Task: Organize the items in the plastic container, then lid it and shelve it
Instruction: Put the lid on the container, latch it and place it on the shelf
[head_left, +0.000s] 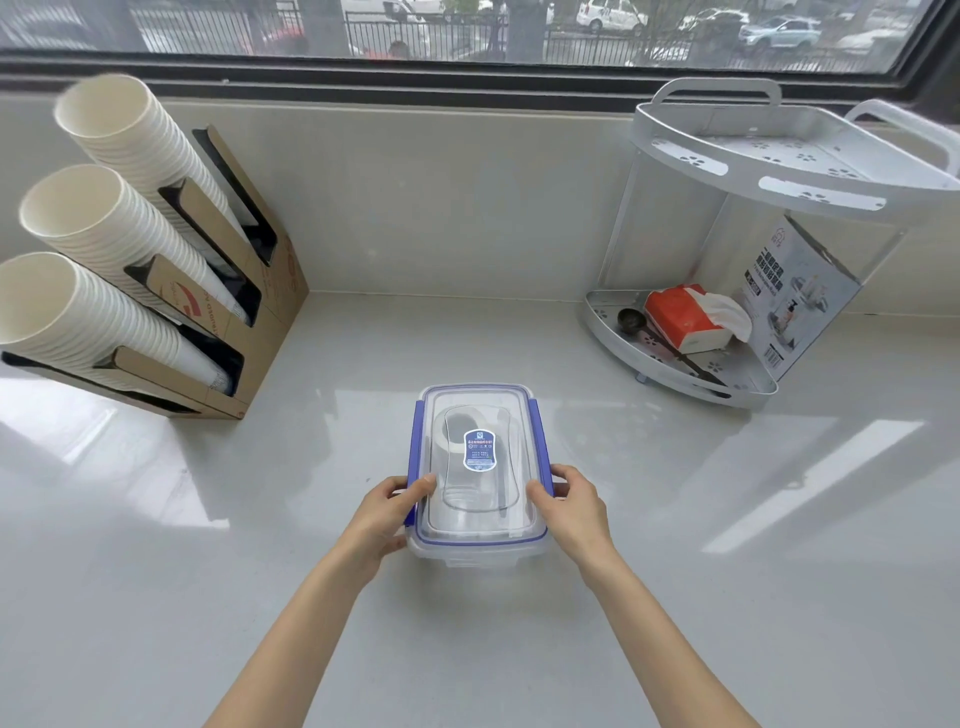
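Note:
A clear plastic container (478, 551) with blue side clips stands on the pale counter in front of me. Its transparent lid (480, 415) lies on top, with a blue sticker in the middle. Through the lid I make out a white roll and a long slim item inside. My left hand (387, 517) grips the container's near left side at the blue clip. My right hand (569, 506) grips the near right side, thumb on the lid's edge. A white two-tier corner shelf (675, 374) stands at the back right.
The shelf's lower tier holds an orange tissue pack (680, 317), a dark spoon (631, 318) and a printed box (800, 306); its upper tier (691, 156) is bare. A cardboard dispenser (249, 322) with three stacks of paper cups stands at the left. A window runs along the back.

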